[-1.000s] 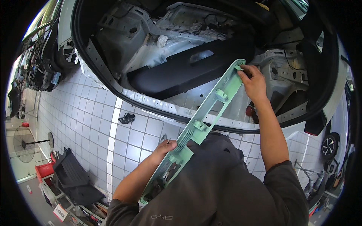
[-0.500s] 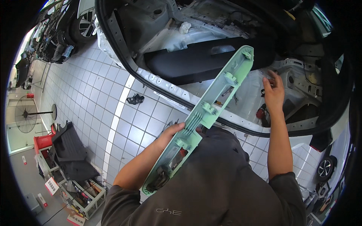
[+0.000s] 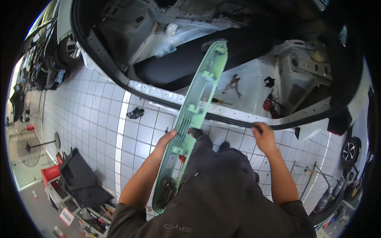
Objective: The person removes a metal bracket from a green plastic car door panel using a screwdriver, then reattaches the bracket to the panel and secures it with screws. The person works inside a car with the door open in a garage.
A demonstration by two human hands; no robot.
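Note:
My left hand (image 3: 166,139) is closed around the edge of a long pale-green plastic trim panel (image 3: 200,85). Its ribbed, clip-studded inner side faces up, and its far end reaches over the car's open rear compartment. A dark part and a small red piece sit in its near half. My right hand (image 3: 265,138) is at the compartment's rear sill (image 3: 238,115), fingers curled in; whatever they may hold does not show clearly. Beyond the sill lie pliers (image 3: 232,86), a screwdriver (image 3: 221,102), a small black part (image 3: 269,82) and a red-and-black object (image 3: 269,104).
A long black panel (image 3: 174,69) lies across the compartment. On the tiled floor rests a small black bracket (image 3: 135,113). At the left stand a fan (image 3: 29,146) and a cart with a dark liner (image 3: 81,174) on it. Another car's wheel (image 3: 349,151) shows at the right.
My right hand has drawn back from inside the compartment to its sill, and its fingers have curled. The panel, still in my left hand, has swung left and stands steeper in view.

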